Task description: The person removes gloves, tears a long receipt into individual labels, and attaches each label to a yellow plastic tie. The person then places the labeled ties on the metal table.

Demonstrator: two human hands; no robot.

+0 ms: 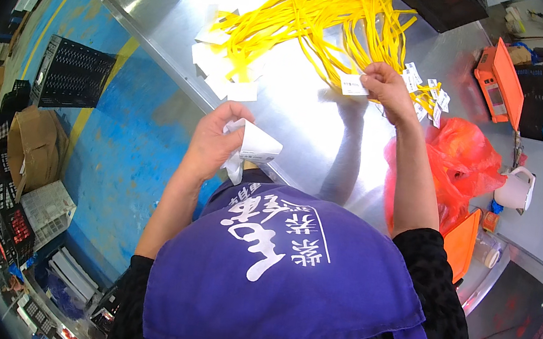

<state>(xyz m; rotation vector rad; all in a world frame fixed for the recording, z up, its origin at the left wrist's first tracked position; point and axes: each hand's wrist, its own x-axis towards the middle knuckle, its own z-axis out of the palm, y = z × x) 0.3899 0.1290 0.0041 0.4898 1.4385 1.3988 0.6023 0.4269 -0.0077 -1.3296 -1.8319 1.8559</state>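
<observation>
My left hand (213, 138), near the table's front edge, is closed on creased white labels (261, 145), one side sticking out past the fingers. Further right, my right hand (390, 95) pinches a white tag (354, 85) with small dark print, at the near end of the yellow straps (332, 4). These straps lie in a loose, tangled bundle across the steel table (291, 121). White labels (213, 67) lie at the bundle's left end. Several more white tags (429, 99) on yellow strap ends sit just right of my right hand.
A red plastic bag (466, 156) lies by my right forearm. Beyond it are an orange boxy device (499, 85) and a pale mug (515, 191). A black crate (434, 3) stands at the far edge. Leftward, a black crate (73, 74) and cardboard box (35, 147) stand on blue floor.
</observation>
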